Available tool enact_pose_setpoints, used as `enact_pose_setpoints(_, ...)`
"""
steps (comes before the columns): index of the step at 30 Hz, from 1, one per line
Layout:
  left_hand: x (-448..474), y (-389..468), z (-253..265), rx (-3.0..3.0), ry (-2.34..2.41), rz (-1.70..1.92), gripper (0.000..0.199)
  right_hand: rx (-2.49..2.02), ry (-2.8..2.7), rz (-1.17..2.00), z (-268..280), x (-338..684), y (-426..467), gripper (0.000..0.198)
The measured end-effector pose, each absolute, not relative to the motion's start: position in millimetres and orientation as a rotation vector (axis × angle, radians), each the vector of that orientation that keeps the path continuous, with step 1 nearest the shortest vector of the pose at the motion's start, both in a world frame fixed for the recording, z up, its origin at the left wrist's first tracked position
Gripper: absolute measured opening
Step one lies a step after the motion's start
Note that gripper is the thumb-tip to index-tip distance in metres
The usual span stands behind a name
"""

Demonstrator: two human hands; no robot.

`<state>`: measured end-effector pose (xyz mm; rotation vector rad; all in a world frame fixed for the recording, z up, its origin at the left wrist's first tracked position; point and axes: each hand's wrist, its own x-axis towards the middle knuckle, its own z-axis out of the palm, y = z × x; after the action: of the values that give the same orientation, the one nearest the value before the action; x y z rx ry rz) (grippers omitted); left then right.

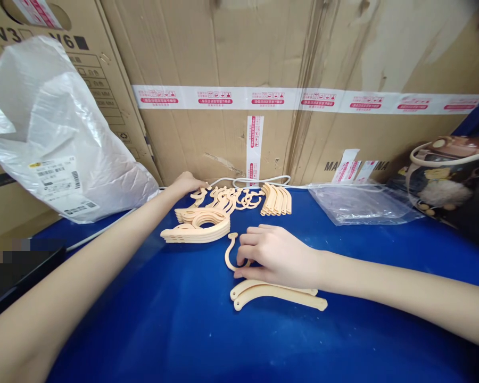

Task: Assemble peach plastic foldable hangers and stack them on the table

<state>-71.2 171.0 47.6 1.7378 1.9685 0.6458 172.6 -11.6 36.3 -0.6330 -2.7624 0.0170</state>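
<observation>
a big box [207,53] stands behind the blue table [163,319], with a white bag [67,127] at the left. the right hand [269,252] is drawn narrow, holding one end of a hook. the left hand [189,183], farther back, is at the loose pieces [225,201]; cannot tell if it grips one. nearer lies a stack [207,235], then two curved bars [279,294] just below the right hand. the hook [227,256] curves left from the fingers.

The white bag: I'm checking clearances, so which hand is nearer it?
Left: the left hand is just right of the white bag. The right hand is farther right, nearer the camera, at a beige hook.
</observation>
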Motion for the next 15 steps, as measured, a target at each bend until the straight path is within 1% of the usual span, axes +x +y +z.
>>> enact_pose_setpoints(4,-68.5,163.8,56.9,1.813,2.003,0.701,0.031,-0.701,-2.730,0.001,41.4,178.5,-12.4,0.022)
enact_pose_setpoints(8,-59.8,144.6,78.7,1.989,1.960,0.979,0.023,-0.813,-2.708,-0.018,48.0,192.7,-16.8,0.023)
enact_pose_setpoints(11,-41.8,111.5,94.2,2.126,1.817,1.211,0.021,-0.891,-2.672,-0.006,50.6,207.5,-20.2,0.023)
enact_pose_setpoints(13,-25.2,79.5,97.4,2.201,1.678,1.244,0.017,-0.959,-2.650,0.015,50.4,217.8,-21.7,0.022)
enact_pose_setpoints(15,-8.4,44.2,92.6,2.265,1.444,1.189,0.015,-1.055,-2.570,0.096,49.0,226.6,-22.7,0.023)
